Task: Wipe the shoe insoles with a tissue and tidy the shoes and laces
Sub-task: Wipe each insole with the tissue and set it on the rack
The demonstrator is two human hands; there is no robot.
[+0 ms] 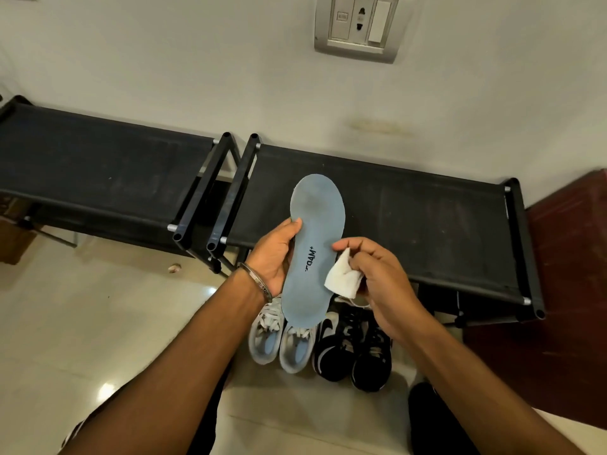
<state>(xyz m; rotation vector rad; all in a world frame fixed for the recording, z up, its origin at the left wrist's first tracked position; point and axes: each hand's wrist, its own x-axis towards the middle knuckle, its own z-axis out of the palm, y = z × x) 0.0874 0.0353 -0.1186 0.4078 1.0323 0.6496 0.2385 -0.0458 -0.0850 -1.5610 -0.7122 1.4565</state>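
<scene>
Far left we see a black shoe rack (98, 165) against the wall, a second black rack (410, 224) just beside it to the right, both on a pale tiled floor (82, 323); our left forearm comes up from bottom left with a bangle (256, 280) on the wrist, left hand (274, 254) curled round the left edge of a blue insole (313, 247), thumb on its top face, insole held upright-ish in the air above the shoes, printed side toward us; under it on the floor a grey pair of sneakers (282, 339), side by side, laces loose on top, then touching on the right a black and white pair of sneakers (354, 349); our right hand (377, 277) pinches a folded white tissue (341, 279), tissue touching the insole's right edge near the middle; above on the wall a switch plate (358, 24); far right a dark red door (565, 257)
</scene>
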